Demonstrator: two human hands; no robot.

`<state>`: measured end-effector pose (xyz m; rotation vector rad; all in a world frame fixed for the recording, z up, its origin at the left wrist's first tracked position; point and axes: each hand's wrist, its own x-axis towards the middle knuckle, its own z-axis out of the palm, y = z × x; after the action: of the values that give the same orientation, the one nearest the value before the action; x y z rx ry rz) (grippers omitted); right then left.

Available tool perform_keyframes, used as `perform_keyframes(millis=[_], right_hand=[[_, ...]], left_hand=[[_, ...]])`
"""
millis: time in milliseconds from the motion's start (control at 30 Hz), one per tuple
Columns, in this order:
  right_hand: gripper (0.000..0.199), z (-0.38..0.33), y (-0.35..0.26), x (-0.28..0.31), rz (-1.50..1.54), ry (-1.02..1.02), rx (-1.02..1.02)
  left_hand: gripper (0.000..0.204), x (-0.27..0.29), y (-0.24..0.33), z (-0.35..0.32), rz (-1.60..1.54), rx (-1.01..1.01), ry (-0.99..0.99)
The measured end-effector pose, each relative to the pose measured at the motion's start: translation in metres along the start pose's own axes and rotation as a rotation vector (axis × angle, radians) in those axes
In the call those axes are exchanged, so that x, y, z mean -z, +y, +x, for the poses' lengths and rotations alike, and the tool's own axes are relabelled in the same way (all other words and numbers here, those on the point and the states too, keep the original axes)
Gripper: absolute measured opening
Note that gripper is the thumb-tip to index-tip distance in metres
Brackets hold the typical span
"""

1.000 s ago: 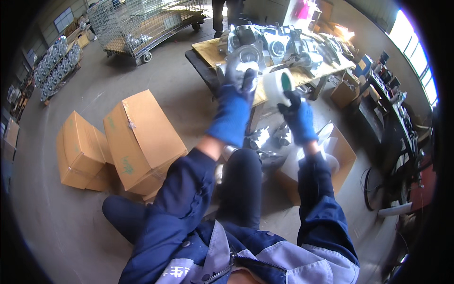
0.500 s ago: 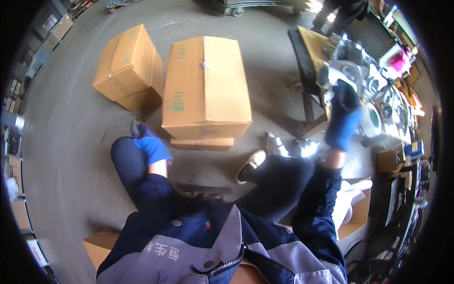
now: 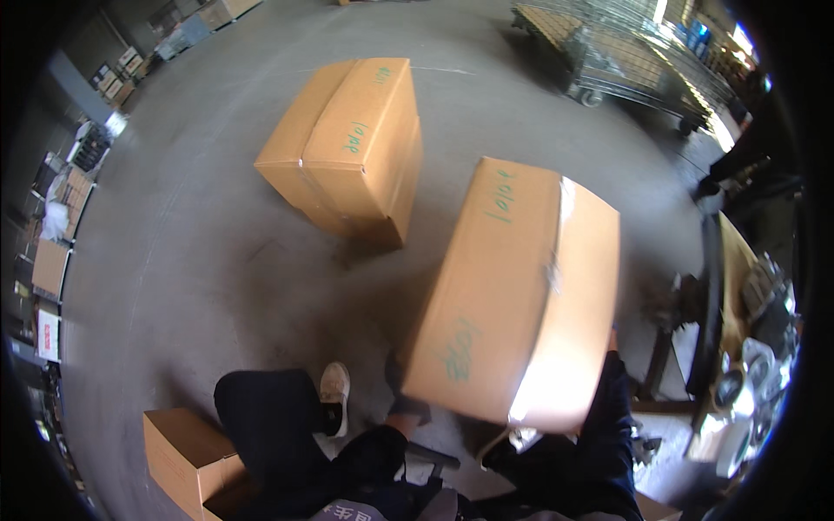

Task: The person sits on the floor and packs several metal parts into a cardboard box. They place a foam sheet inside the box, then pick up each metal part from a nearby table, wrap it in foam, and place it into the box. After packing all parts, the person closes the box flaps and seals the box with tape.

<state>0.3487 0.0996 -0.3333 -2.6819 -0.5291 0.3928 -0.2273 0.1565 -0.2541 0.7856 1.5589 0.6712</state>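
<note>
A large taped cardboard box (image 3: 508, 286) with green handwriting on top stands tilted in front of me, between my arms. Against its lower left side is my left hand (image 3: 402, 395) in a dark-looking glove, its fingers mostly hidden by the box. Only a sliver of my right hand (image 3: 614, 337) in a blue glove shows at the box's right edge; the rest is behind the cardboard. The two hands hold the box from opposite sides. What lies beneath it is hidden.
Another taped carton (image 3: 347, 148) stands ahead to the left. An opened cardboard box (image 3: 187, 460) is by my left leg. On the right, a bench (image 3: 734, 269) carries several metal parts. A wire-mesh cart (image 3: 599, 65) on wheels is at the far right, near a person in dark clothes (image 3: 764, 165).
My right hand has left the metal parts on the bench and come to the box; my left hand has moved from my knee to its left side. The view has shifted, and the box has tilted.
</note>
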Motion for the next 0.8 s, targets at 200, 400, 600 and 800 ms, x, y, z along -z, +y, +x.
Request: perform_keyframes(millis=[200,400,600,800], right_hand=[[0.039,0.046,0.012,-0.029,-0.057,0.028,-0.041],[0.04,0.025,-0.028,-0.054,0.026,-0.016,0.111],[0.04,-0.093,-0.12,-0.048,0.277,-0.122,0.343],[0.041,-0.248,-0.187,-0.018,0.458,-0.492,0.541]], left_hand=[[0.038,0.039,0.016,0.057,0.093,-0.005,0.129],[0.038,0.074,0.025,0.104,0.141,-0.046,0.219],[0.038,0.085,0.053,0.167,0.152,-0.123,0.171],[0.038,0.099,0.057,0.134,0.119,-0.176,0.155]])
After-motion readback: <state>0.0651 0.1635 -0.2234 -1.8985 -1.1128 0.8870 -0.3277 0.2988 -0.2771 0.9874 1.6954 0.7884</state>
